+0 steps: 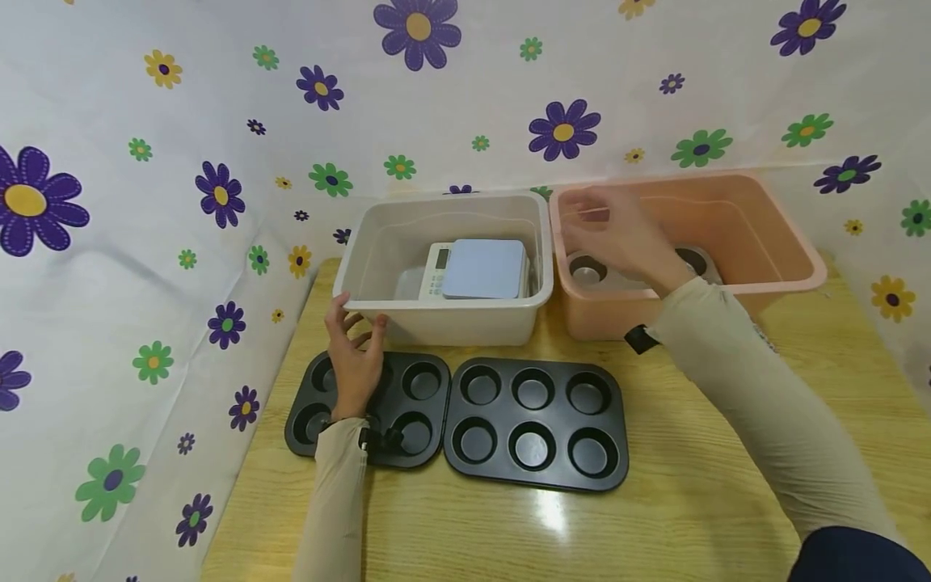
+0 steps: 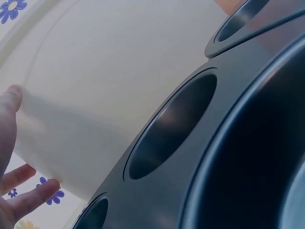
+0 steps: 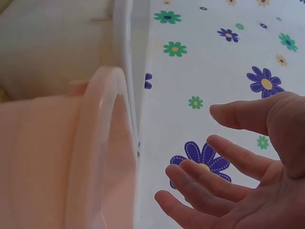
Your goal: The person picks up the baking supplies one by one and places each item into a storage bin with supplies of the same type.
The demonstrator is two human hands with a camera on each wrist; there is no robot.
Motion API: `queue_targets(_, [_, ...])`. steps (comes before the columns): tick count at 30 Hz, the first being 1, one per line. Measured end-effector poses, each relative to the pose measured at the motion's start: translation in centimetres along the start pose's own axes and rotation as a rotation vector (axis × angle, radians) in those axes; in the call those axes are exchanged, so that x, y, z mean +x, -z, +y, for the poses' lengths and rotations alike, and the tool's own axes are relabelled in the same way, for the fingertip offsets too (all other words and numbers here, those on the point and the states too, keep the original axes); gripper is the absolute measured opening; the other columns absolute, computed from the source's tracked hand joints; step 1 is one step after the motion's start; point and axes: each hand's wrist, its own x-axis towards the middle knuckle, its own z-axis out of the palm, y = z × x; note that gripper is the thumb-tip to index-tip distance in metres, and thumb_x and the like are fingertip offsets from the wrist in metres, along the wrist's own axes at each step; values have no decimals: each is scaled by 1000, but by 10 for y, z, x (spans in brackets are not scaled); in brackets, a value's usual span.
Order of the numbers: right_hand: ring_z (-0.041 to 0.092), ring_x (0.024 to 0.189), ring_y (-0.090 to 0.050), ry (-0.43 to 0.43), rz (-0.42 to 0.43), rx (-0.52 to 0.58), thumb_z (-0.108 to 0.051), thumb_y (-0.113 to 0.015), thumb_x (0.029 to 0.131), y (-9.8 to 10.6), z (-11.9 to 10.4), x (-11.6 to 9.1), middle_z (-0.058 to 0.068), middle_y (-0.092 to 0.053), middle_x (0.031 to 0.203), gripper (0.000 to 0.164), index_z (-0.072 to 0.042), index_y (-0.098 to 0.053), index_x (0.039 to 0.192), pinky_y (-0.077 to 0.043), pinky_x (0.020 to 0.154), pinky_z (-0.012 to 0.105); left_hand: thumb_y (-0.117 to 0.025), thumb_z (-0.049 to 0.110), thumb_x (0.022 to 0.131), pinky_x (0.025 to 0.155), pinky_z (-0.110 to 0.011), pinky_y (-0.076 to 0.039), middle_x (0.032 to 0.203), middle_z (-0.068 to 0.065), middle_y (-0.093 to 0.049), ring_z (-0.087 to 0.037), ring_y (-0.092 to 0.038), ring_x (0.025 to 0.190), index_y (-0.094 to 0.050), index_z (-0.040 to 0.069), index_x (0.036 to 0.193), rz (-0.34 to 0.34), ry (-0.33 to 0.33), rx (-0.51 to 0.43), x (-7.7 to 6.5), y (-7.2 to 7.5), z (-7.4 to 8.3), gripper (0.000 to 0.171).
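Note:
In the head view my left hand (image 1: 355,364) is at the front left corner of a white plastic bin (image 1: 451,323). Its thumb lies against the front wall, and the other fingers spread around the corner and up to the rim. Inside that bin sits a kitchen scale (image 1: 483,268) with a pale blue top. My right hand (image 1: 618,230) hovers over the left end of a peach plastic bin (image 1: 727,190), its fingers loosely spread and holding nothing in the right wrist view. Low in the peach bin, a grey muffin pan (image 1: 705,263) is partly hidden by the right hand and arm.
Two black muffin pans lie side by side in front of the white bin: a left one (image 1: 432,412), partly under my left forearm, and a right one (image 1: 503,412). The wooden table (image 1: 465,533) meets a flower-patterned wall covering (image 1: 480,97) behind the bins.

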Motion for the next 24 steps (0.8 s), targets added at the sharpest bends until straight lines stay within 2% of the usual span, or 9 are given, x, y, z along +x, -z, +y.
queue_targets(3, [43,155,-49,39,16,-17,-40,-72,105,6,8,-13,10,-50,170,66,-22,-51,165,-41,125,68,-77,9,103,88,-14,-57,154,-26,-54,-41,-64,133,-38,18,162,-12,-9,-4,1,2,-3,71])
queue_targets(5, [45,153,-50,52,38,-47,-38,-71,106,10,15,-21,14,-52,168,63,-21,-52,164,-41,124,69,-76,12,104,88,-14,-58,155,-25,-54,-40,-64,134,-39,19,162,-16,-14,-7,1,3,-4,70])
queue_targets(8, [46,149,-55,81,89,-84,-29,-71,107,14,26,-32,19,-57,162,57,-15,-56,160,-44,122,67,-76,15,104,91,-30,-64,155,-24,-55,-38,-65,134,-39,21,162,-20,-11,2,1,4,-4,69])
queue_targets(12, [46,145,-58,105,148,-108,-23,-71,106,17,42,-47,23,-61,157,52,-7,-59,154,-46,121,65,-77,13,104,90,-49,-65,155,-22,-56,-37,-65,134,-38,19,162,-20,3,20,1,3,-4,71])
queue_targets(15, [44,140,-59,127,196,-115,-20,-72,105,18,50,-59,25,-64,151,49,-3,-62,150,-46,120,65,-77,9,103,90,-46,-65,156,-26,-55,-39,-65,134,-37,16,162,-17,9,30,2,2,-3,71])
queue_targets(19, [43,134,-61,164,252,-124,-17,-75,103,17,58,-72,26,-67,144,44,-1,-67,144,-48,116,66,-75,6,103,91,-50,-64,155,-33,-53,-44,-64,133,-37,10,161,-11,14,34,2,0,10,69])
queue_targets(21, [43,133,-62,169,261,-124,-16,-76,103,18,61,-78,26,-68,142,43,-2,-68,143,-49,115,66,-74,6,104,91,-59,-63,154,-35,-52,-47,-64,133,-36,8,160,-14,19,20,1,0,20,68])
queue_targets(24, [40,134,-61,158,232,-109,-17,-79,101,21,69,-86,24,-67,143,46,-3,-68,144,-48,116,67,-71,4,105,93,-71,-59,156,-36,-49,-49,-62,133,-33,7,161,-32,30,-16,-1,0,35,68])
